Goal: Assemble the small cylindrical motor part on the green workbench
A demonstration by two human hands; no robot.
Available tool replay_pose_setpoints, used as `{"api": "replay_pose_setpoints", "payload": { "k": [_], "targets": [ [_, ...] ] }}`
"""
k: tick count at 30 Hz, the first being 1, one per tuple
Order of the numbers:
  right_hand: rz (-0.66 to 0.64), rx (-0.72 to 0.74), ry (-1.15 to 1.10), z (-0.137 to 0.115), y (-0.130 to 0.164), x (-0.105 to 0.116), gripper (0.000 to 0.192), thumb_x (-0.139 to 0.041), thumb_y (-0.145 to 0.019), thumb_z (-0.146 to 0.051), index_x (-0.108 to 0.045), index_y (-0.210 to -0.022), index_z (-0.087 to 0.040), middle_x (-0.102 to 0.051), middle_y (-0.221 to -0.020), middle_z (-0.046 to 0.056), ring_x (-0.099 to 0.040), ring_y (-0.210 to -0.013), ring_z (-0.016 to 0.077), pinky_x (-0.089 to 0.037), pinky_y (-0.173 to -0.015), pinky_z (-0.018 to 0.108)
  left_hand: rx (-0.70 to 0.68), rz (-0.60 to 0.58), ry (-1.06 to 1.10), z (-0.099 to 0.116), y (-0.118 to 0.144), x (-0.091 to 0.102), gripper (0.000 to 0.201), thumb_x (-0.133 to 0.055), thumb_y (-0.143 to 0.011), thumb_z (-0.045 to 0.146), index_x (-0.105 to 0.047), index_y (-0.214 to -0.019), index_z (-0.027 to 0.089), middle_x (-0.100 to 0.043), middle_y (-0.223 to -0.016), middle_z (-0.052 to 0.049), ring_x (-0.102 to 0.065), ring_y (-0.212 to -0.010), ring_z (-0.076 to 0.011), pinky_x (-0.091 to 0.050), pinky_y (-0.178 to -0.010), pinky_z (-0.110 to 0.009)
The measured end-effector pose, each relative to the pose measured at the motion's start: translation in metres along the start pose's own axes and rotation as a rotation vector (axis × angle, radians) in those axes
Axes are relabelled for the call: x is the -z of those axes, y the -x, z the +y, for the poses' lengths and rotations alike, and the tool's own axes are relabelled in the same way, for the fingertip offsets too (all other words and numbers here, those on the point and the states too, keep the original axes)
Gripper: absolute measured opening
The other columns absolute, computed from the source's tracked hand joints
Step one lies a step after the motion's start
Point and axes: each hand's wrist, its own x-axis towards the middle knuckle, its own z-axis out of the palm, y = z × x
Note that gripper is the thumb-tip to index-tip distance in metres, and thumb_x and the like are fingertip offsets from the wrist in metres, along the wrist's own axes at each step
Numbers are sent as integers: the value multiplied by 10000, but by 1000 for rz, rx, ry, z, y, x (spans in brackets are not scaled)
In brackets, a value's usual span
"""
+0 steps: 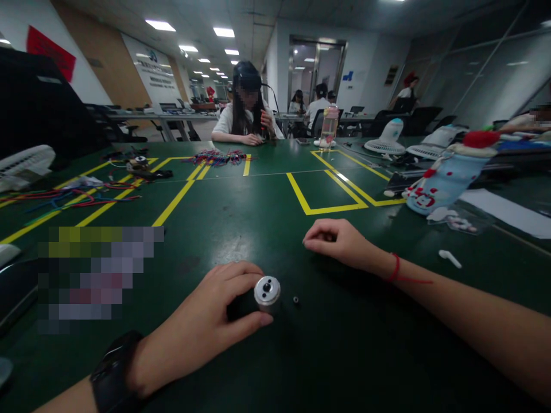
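Left hand [206, 330] wrapped around small metal cylinder [267, 292] on green surface [241, 223]. Tiny black part [296, 300] just beside cylinder. Right hand [340, 241] resting loosely curled, apart, holding nothing visible.

Big dark green table [241, 212] with yellow tape lines [174, 202]. On it: colored wire bundles [218, 156], small metal cylinder [267, 292], tiny black nut [296, 300], water bottle [329, 127], white fan [388, 137].

Bare forearms, no sleeves in view. Black wristwatch [112, 367] with broad dark strap on left wrist, near left. Thin red string bracelet [395, 268] on right wrist, loose end trailing right.
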Motion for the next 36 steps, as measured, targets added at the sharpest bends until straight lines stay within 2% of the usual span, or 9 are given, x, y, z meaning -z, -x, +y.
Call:
{"api": "replay_pose_setpoints", "payload": {
  "k": [3,7,9,14,23,26,28,31,36],
  "targets": [
    [-323,204,208,-15,10,-5,236,-764,-726,-344,-725,-893,-182,-614,-892,27,-544,-764,134,-422,-681,270,-1,0,-6,1,-2,-1,252,-651,-882,362,-613,-1117,278,-620,-1144,-16,-586,-1030,-235,-475,-900,-369],
    [-406,340,370,-21,14,-14,205,-773,-736,-369,-734,-878,-225,-566,-914,11,-541,-837,149,-402,-785,317,5,-13,-6,0,-8,-2,248,-649,-886,360,-603,-1119,287,-611,-1150,-13,-578,-1037,-238,-469,-898,-379],
    [-353,328,304,-24,13,-19,168,-738,-784,-350,-725,-870,-207,-549,-905,14,-535,-811,137,-416,-741,292,9,-18,0,-2,-8,-1,249,-651,-887,356,-597,-1120,286,-607,-1152,-14,-573,-1042,-237,-464,-904,-384],
    [-44,307,107,-43,10,-35,169,-698,-831,-332,-698,-904,-180,-529,-874,13,-520,-775,122,-431,-682,252,4,-21,-7,-9,-4,-3,253,-644,-895,379,-587,-1121,279,-592,-1175,-23,-564,-1062,-246,-457,-906,-392],
    [-154,301,125,-62,13,-51,160,-711,-816,-306,-709,-908,-175,-553,-877,12,-535,-776,116,-430,-689,247,-2,-19,0,-9,-1,-5,246,-624,-912,400,-578,-1137,311,-567,-1231,-4,-540,-1113,-245,-431,-926,-383],
    [-88,252,34,-62,10,-42,216,-700,-815,-364,-702,-911,-171,-566,-879,16,-521,-740,115,-423,-648,244,9,-23,0,-5,0,-1,290,-628,-907,414,-567,-1171,312,-571,-1211,-3,-543,-1094,-243,-430,-924,-389],
    [49,171,-31,-53,6,-30,245,-640,-853,-400,-676,-851,-158,-574,-807,7,-505,-684,111,-408,-617,246,21,-37,4,-1,1,2,287,-632,-903,414,-575,-1160,301,-577,-1191,-3,-546,-1080,-241,-431,-922,-390],
    [259,15,-1,-19,-3,-6,331,-603,-857,-446,-621,-706,-152,-525,-636,-18,-459,-591,106,-370,-568,251,33,-49,16,7,0,1,271,-634,-905,393,-580,-1153,299,-583,-1172,3,-548,-1069,-234,-428,-932,-390],
    [346,-111,44,34,-10,27,389,-536,-868,-505,-582,-701,-156,-472,-567,-36,-428,-514,101,-343,-525,255,38,-49,17,17,-3,-5,265,-634,-905,385,-581,-1152,306,-581,-1172,6,-550,-1060,-230,-431,-927,-390]
  ]
}}
